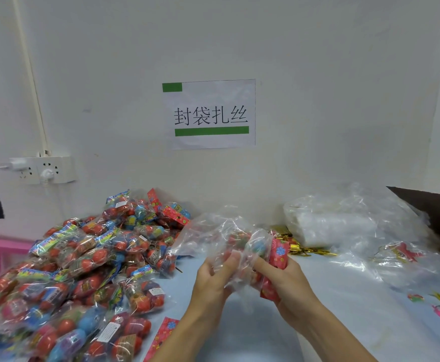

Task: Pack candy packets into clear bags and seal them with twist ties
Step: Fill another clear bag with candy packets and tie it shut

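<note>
- My left hand (211,278) pinches the clear bag (213,236) mouth.
- My right hand (287,280) grips a candy packet (279,253), part inside bag.
- Packet pile (83,270) left, gold twist ties (305,248) behind.

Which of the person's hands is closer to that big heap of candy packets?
Left. The left hand holds the clear bag just right of the candy heap; the right hand sits farther right.

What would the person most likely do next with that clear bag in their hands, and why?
Probably push the candy packet fully down into the clear bag. The left hand holds the bag's mouth while the right hand grips the packet, which looks only partly inside. The gold twist ties lie untouched behind, so sealing seems to come later.
</note>
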Available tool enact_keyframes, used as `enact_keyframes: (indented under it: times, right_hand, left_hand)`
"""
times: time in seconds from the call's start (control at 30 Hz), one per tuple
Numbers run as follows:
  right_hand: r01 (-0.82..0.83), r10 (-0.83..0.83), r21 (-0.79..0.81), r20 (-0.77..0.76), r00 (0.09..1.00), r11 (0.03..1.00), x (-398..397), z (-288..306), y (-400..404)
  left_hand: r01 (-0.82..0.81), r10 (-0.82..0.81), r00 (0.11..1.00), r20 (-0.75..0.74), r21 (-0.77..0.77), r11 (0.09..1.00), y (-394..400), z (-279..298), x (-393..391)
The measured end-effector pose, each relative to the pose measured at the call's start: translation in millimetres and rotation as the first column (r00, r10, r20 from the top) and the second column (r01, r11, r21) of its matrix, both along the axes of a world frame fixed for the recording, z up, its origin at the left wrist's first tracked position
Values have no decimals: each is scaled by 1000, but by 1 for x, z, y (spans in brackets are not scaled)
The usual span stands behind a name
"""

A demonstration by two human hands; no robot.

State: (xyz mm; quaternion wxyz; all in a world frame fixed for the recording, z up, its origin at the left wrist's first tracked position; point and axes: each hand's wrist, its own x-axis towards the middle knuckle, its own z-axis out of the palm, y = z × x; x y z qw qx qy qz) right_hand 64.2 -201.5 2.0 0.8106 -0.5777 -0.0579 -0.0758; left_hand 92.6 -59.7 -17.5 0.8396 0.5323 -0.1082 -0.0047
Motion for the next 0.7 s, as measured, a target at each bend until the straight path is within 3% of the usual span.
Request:
enact_keyframes:
  times: [0.13,0.23,0.53,0.7]
  right_hand:
    - [41,-41,-31,-9,999,999,0,-2,0]
    - [141,-140,45,-16,990,989,1,-3,4]
    - [294,-283,216,-78,956,931,7,-6,7]
    - [288,-275,230,-85,958,930,6,-3,4]
  left_hand:
    - [22,-22,1000,2,-14,1000,-2,-1,-2]
    - [44,-44,999,1,-4,999,-8,-3,-3]
    - [-1,-2,1000,14,235,972,-17,-6,-9]
    - [-201,159,976,147,332,922,-9,-6,-7]
